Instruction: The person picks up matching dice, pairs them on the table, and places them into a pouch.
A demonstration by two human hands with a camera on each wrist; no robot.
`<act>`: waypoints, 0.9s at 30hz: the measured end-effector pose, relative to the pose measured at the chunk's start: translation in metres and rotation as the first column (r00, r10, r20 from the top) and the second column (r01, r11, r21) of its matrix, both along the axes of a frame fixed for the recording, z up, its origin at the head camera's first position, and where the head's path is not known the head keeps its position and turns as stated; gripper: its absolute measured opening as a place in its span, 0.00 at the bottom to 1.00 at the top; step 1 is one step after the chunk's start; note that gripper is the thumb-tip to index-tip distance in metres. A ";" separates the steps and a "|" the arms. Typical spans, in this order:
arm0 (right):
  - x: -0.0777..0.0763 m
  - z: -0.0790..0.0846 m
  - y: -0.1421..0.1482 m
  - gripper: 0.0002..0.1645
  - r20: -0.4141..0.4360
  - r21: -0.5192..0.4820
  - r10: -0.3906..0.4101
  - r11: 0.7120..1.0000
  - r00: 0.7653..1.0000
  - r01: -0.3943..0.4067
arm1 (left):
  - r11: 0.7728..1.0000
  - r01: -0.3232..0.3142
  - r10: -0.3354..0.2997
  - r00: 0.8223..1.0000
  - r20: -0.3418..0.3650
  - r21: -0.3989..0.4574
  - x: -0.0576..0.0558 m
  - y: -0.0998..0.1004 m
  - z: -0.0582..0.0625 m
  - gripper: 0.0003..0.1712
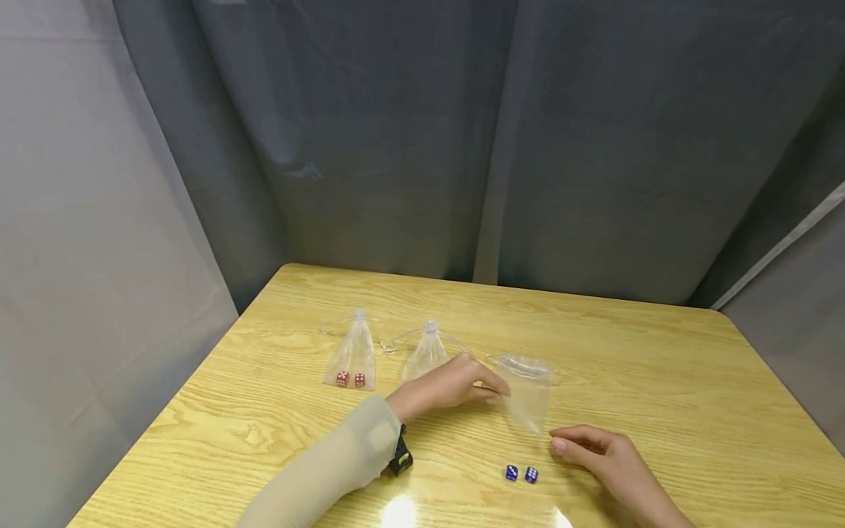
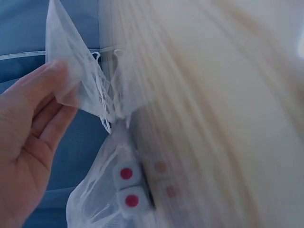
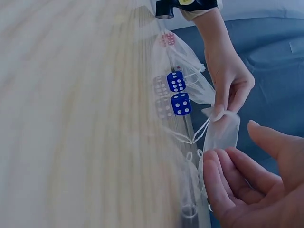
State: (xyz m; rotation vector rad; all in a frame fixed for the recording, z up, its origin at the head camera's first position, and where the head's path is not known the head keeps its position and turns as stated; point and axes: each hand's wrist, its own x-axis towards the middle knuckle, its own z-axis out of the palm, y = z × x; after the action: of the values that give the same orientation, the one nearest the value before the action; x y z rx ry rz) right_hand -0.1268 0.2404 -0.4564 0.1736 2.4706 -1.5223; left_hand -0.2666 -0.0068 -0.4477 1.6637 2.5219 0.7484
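My left hand (image 1: 457,381) pinches the left edge of a sheer white drawstring pouch (image 1: 530,402), lifting it off the table at a tilt. In the left wrist view the pouch's (image 2: 78,78) thin mesh is between thumb and fingers. My right hand (image 1: 610,456) is near the pouch's lower corner, fingers loosely bent and holding nothing. Two blue dice (image 1: 511,473) with white pips lie on the table to its left. The right wrist view also has the blue dice (image 3: 176,81) side by side, with the left hand (image 3: 228,76) beyond them.
A tied pouch (image 1: 356,356) with two red dice (image 1: 342,378) lies at the left. Beside it is another tied pouch (image 1: 425,356), partly behind my left hand; white dice (image 2: 127,183) with red pips show through mesh in the left wrist view. Grey curtains (image 1: 396,147) surround the wooden table (image 1: 231,440).
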 end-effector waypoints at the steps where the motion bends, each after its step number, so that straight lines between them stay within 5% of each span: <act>1: -0.001 -0.001 0.001 0.30 0.017 -0.049 0.001 0.999 1.000 0.000 | 1.000 0.005 -0.004 1.000 -0.019 0.011 0.000 -0.001 0.001 0.12; 5: -0.005 -0.006 0.005 0.36 0.080 -0.268 0.035 0.963 0.996 -0.013 | 0.998 0.022 -0.015 0.995 -0.102 0.065 0.003 -0.007 0.005 0.11; 10: -0.011 -0.009 0.007 0.38 0.130 -0.428 0.090 0.903 0.987 -0.026 | 0.992 0.031 -0.011 0.987 -0.159 0.125 0.007 -0.013 0.012 0.11; 20: -0.023 -0.011 0.001 0.48 0.225 -0.533 0.080 0.844 0.971 0.054 | 0.981 0.078 -0.036 0.972 -0.230 0.176 0.022 -0.021 0.020 0.12; 27: -0.038 -0.015 -0.009 0.53 0.238 -0.568 0.014 0.813 0.971 0.127 | 0.980 0.111 -0.049 0.938 -0.344 0.163 0.032 -0.027 0.020 0.12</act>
State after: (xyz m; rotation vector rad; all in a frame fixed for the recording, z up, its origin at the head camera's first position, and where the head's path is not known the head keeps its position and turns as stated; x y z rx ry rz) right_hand -0.1648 0.2315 -0.4711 0.2947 1.7340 -2.0696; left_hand -0.2349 -0.0334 -0.4273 2.1090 2.6484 0.7609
